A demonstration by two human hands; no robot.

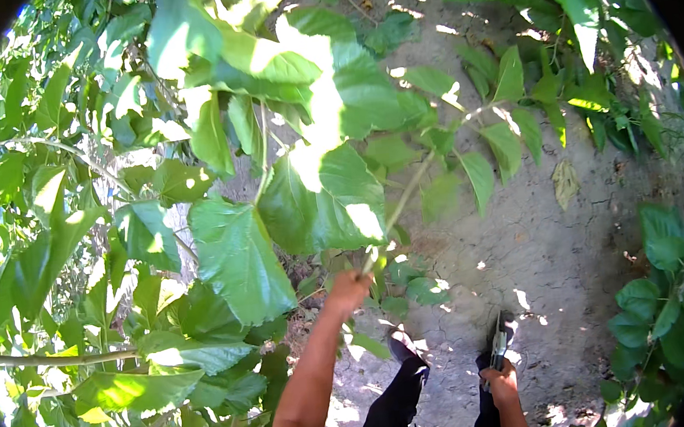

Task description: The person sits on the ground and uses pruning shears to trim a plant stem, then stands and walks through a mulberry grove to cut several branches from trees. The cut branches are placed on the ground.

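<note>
My left hand reaches out at the middle of the view, its fingers closed round a leafy branch. From the fist the branch slants up and to the right, carrying broad green leaves. Several large leaves hang in front of and above this hand and hide part of the stems there. Low on the right, close to my leg, my right hand grips a pair of pruning shears pointing away from me. Whether the blades are apart cannot be made out.
Dense foliage fills the left side, with a bare brown branch running across it. More leafy shoots stand at the right edge. Cracked dry soil lies below, with a dry leaf on it. My shoes stand on the soil.
</note>
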